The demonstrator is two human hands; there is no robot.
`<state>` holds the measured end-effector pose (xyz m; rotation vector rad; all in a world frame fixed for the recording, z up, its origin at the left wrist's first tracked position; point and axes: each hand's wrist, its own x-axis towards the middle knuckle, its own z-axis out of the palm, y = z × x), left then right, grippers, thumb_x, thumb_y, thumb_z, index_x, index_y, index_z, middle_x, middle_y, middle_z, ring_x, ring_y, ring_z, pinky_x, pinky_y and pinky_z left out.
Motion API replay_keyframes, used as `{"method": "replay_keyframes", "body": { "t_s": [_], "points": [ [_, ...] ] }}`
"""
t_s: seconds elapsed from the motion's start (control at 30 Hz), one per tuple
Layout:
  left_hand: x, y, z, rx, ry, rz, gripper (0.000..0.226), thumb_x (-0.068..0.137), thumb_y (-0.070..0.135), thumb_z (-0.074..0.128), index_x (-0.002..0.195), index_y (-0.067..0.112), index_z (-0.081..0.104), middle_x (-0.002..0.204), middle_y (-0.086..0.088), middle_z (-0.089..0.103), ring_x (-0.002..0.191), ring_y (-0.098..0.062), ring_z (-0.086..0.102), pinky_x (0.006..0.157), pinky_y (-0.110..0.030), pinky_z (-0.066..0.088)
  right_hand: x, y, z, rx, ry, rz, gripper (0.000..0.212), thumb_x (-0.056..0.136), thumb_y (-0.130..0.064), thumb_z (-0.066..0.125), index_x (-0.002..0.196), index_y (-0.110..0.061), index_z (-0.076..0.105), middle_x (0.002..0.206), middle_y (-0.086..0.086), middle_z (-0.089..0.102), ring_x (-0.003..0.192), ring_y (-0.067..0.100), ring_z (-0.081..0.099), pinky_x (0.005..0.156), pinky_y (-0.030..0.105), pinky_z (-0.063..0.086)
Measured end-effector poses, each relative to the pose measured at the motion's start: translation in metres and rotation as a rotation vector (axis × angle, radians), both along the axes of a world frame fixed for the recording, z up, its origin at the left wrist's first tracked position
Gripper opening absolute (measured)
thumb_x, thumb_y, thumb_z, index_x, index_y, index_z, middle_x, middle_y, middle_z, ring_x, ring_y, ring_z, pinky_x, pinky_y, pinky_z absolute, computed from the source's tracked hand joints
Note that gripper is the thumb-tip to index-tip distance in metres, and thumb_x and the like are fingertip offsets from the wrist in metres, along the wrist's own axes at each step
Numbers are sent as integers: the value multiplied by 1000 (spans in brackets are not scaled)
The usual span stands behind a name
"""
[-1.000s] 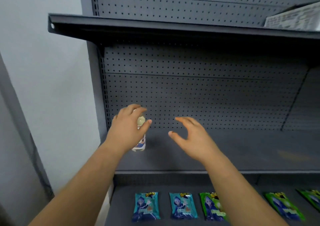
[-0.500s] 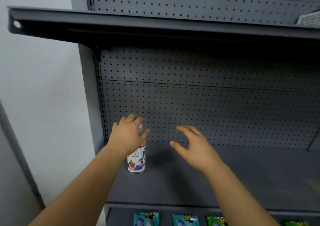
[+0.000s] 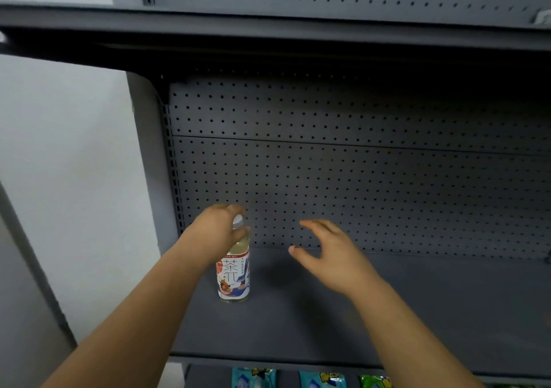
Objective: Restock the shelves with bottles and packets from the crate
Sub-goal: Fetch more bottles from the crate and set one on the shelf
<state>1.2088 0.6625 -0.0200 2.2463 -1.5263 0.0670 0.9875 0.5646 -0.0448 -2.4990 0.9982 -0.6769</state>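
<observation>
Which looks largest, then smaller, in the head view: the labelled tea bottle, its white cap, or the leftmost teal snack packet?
1. Clear labelled tea bottle, largest.
2. Leftmost teal snack packet; cut off by the frame edge, so its full size is unsure.
3. White bottle cap, smallest.

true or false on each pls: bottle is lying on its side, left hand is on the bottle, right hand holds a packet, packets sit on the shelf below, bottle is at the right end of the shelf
1. The bottle lies on its side. False: it stands upright on the shelf.
2. The left hand grips the bottle near its cap. True.
3. The right hand holds a packet. False: it is open and holds nothing.
4. Packets sit on the shelf below. True.
5. The bottle is at the shelf's right end. False: it is near the left end.
</observation>
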Motion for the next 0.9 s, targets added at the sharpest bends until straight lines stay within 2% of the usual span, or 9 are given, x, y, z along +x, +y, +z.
{"method": "replay_keyframes", "body": {
  "t_s": [0.17,0.3,0.5,0.63,0.83,0.9],
  "points": [
    [-3,8,3,-41,25,-39,41,93,37,59,130,19,54,124,-8,55,110,-25,53,89,-35,48,-2,16,8,-25,16,-25,62,90,-61,55,145,-36,40,146,-19,36,133,7,39,102,30,42],
    [-6,30,11,-149,46,-48,38,90,38,64,123,19,59,118,-7,58,105,-25,54,85,-32,47,1,32,18,-50,-12,-16,60,90,-57,57,144,-35,41,147,-17,37,133,8,39,104,30,41],
    [-26,106,38,-251,12,39,36,89,39,65,119,19,60,113,-3,58,100,-20,54,83,-32,47,14,70,27,-81,-63,123,59,90,-57,57,143,-35,44,147,-14,38,134,9,38,108,34,39],
    [-49,177,39,-270,-16,191,35,90,39,63,119,22,59,113,-1,59,100,-19,54,83,-33,48,21,113,24,-58,-72,284,60,91,-58,55,145,-36,40,151,-14,34,138,10,33,107,33,36],
    [-95,302,14,-251,-20,483,31,90,38,63,116,22,60,111,0,58,100,-20,55,84,-35,48,25,203,-1,47,-81,581,56,92,-48,60,143,-29,45,148,-9,39,134,12,37,101,21,27],
    [-110,347,6,-205,-40,578,31,89,39,64,115,22,61,112,-1,60,103,-21,55,86,-34,46,28,241,-9,86,-79,676,57,91,-49,61,142,-29,46,146,-8,41,132,13,41,103,24,31]
  ]
}}
